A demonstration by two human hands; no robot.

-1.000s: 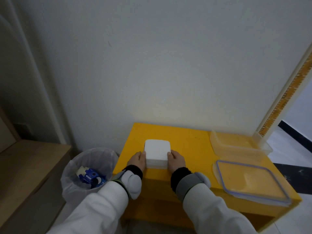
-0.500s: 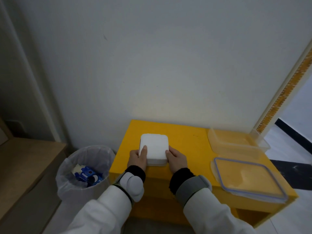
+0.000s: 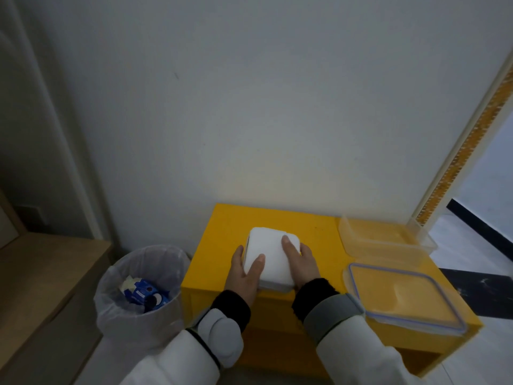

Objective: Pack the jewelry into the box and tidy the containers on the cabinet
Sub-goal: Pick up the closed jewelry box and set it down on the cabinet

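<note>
Mostly both hands are covering the white box (image 3: 270, 259) sitting on the yellow cabinet (image 3: 222, 232); contents hidden. Left hand (image 3: 244, 273) and right hand (image 3: 301, 262) are each clamping the box, fingers curled. Right of the box, clear container (image 3: 385, 240) and lid (image 3: 402, 295); left, trash bin (image 3: 138, 287).

Dim, grey-toned indoor light; flat overall. A warm yellowish glow sits on the pale wall (image 3: 263, 120) just above the bright yellow table (image 3: 305, 229). Soft shadows, no hard glare. Wide-angle bending of straight lines at both edges. Soft, slightly smeared detail throughout.
</note>
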